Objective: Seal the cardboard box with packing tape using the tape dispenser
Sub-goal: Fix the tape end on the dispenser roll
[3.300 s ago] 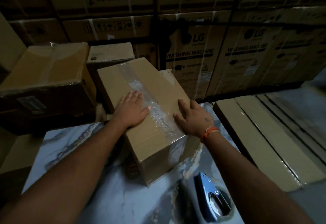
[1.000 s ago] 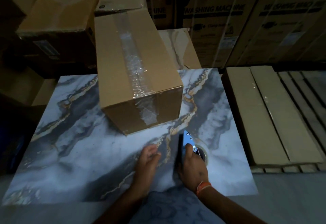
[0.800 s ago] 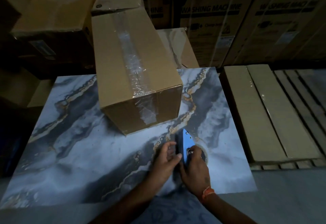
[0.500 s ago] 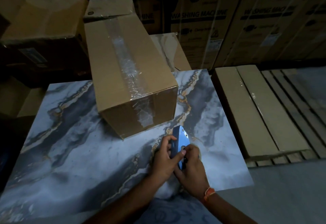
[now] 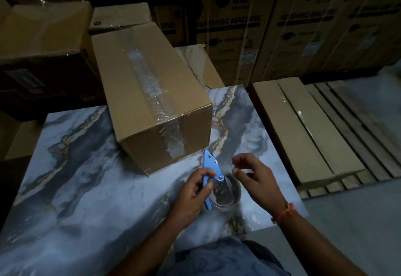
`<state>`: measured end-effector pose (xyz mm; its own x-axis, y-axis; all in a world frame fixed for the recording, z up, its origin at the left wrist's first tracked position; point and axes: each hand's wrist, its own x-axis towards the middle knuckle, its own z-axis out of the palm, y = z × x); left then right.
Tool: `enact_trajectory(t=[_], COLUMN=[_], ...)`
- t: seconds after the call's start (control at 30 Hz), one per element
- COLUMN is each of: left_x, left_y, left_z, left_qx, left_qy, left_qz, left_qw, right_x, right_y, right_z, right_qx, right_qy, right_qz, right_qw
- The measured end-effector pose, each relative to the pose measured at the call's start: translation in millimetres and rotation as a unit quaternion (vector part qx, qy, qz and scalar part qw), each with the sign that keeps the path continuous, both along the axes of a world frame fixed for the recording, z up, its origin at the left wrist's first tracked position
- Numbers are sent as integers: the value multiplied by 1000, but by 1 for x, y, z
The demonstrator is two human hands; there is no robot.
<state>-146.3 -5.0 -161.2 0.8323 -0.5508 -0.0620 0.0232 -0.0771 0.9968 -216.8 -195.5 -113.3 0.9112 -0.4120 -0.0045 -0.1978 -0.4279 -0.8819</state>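
A long brown cardboard box [image 5: 130,93] lies on the marble-patterned table [image 5: 82,188], with a strip of clear tape [image 5: 149,82] along its top seam and down its near end. Just in front of the box, my left hand [image 5: 193,193] grips the blue tape dispenser [image 5: 211,167], which holds a roll of clear tape [image 5: 225,191]. My right hand [image 5: 253,178] hovers to the right of the dispenser with fingers spread and curled, holding nothing that I can make out.
Large printed cartons [image 5: 260,25] are stacked along the back. More brown boxes [image 5: 43,30] sit at the back left. Flat cardboard packs [image 5: 303,128] lie on a wooden pallet [image 5: 355,123] to the right of the table.
Both hands left the box and came down to the dispenser. The left hand has taken hold of it and raised it, and the right hand has let go and moved to its right.
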Motion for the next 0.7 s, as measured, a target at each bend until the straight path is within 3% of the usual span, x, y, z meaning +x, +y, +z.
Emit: enact_trajectory(t=[0.2,0.33,0.53,0.63,0.7], left_x=[-5,-5,-12,-17,-20], left_y=[-14,-30,-62,-75,-83], left_z=[17,27,33,35,38], left_qx=[6,5,-2,3,30], left_qy=[-42,-61,-82,-90,-103], left_qz=[-6,-7,16,17,17], left_qw=[999,998,997,996,994], right_x=[30,34,28,24,21], right_y=[-30,-53,-78,-86,-90], right_z=[20,28,27,25,24], right_qx=[150,131,48,82,160], right_qy=[41,86,38,23,20], right_qz=[68,160,197,211,185], right_qw=[986,975,978,974,969])
